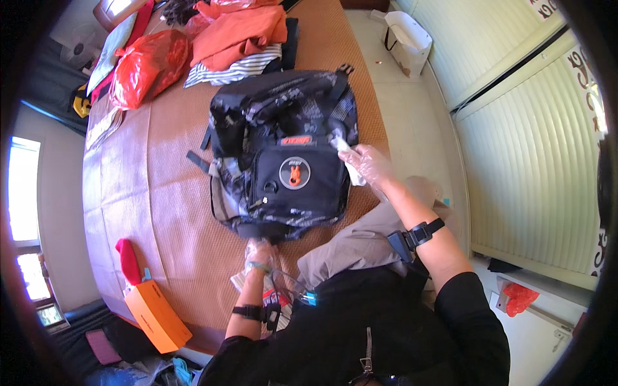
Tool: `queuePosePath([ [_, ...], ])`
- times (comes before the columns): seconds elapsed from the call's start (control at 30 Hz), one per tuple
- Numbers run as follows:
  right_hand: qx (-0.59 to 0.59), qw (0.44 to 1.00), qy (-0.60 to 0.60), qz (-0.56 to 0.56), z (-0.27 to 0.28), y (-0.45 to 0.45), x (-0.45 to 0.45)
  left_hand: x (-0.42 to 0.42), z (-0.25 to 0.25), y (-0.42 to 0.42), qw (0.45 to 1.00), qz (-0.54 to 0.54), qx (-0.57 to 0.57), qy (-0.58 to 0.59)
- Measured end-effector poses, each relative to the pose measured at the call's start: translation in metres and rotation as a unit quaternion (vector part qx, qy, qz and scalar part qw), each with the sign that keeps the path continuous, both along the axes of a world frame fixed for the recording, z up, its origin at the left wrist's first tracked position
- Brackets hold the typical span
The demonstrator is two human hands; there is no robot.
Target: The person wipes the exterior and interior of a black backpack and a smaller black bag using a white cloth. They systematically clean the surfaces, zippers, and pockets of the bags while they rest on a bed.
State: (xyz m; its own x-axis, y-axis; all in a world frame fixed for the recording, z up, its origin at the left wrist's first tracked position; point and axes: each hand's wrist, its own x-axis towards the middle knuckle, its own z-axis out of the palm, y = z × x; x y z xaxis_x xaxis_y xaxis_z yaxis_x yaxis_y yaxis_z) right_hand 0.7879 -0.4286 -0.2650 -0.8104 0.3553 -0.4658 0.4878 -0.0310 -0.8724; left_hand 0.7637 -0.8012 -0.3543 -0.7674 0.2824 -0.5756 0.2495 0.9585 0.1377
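Note:
A black patterned backpack lies on a bed's brown woven mat, with a round patch bearing an orange figure on its front pocket. My right hand, in a clear plastic glove, grips a white cloth or wipe at the backpack's right side. At the backpack's near edge is my left hand, also gloved; its fingers are partly hidden by the bag, so its hold is not clear. A packet with red and white print lies partly under my left forearm.
A tied red plastic bag, an orange garment and striped cloth lie beyond the backpack. An orange box and a red cloth item are at the near left. A white container stands on the floor, beside pale sliding doors.

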Motion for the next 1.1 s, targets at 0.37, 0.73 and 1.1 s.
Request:
queuePosePath([
  [0.37, -0.163, 0.985, 0.024, -0.043, -0.071, -0.024, 0.008, -0.018, 0.111, 0.071, 0.919, 0.036, 0.368, 0.138],
  [0.73, -0.259, 0.958, -0.029, -0.121, -0.041, 0.017, -0.014, -0.024, 0.037, 0.034, 0.872, -0.397, -0.248, 0.142],
  [1.1, 0.001, 0.999, 0.001, -0.042, 0.002, 0.111, 0.02, 0.021, 0.062, 0.148, -0.371, -0.418, -0.669, 0.489],
])
